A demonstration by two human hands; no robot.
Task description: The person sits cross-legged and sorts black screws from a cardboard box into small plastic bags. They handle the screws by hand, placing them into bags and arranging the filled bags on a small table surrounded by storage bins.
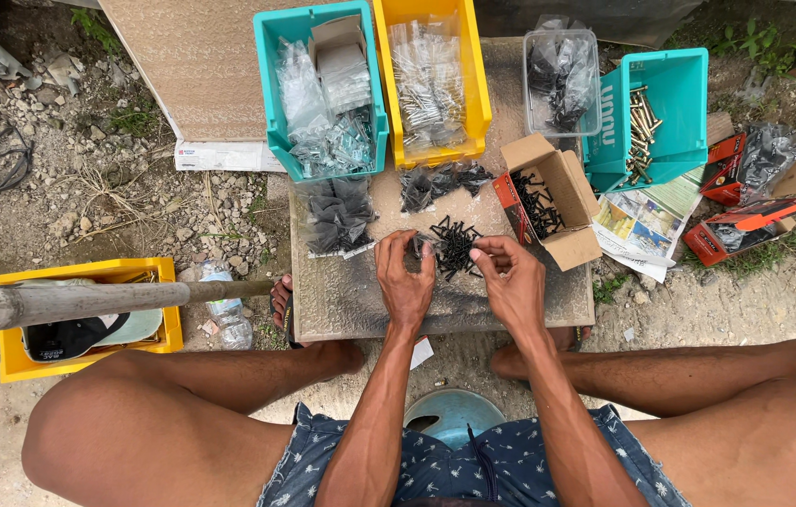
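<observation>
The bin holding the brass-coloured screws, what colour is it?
Teal bin, seen clearly in the head view.

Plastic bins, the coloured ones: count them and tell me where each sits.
4. A teal bin and a yellow bin at the top centre, another teal bin at right, another yellow bin at left.

A seated person's left hand (405, 282) and right hand (511, 282) pinch at a loose pile of black screws (454, 246) on a grey slab (342, 300) at centre frame. Above stand a teal bin (271, 103) and a yellow bin (478, 94) of bagged fasteners; an open cardboard box (562, 221) of black screws sits just right.
</observation>
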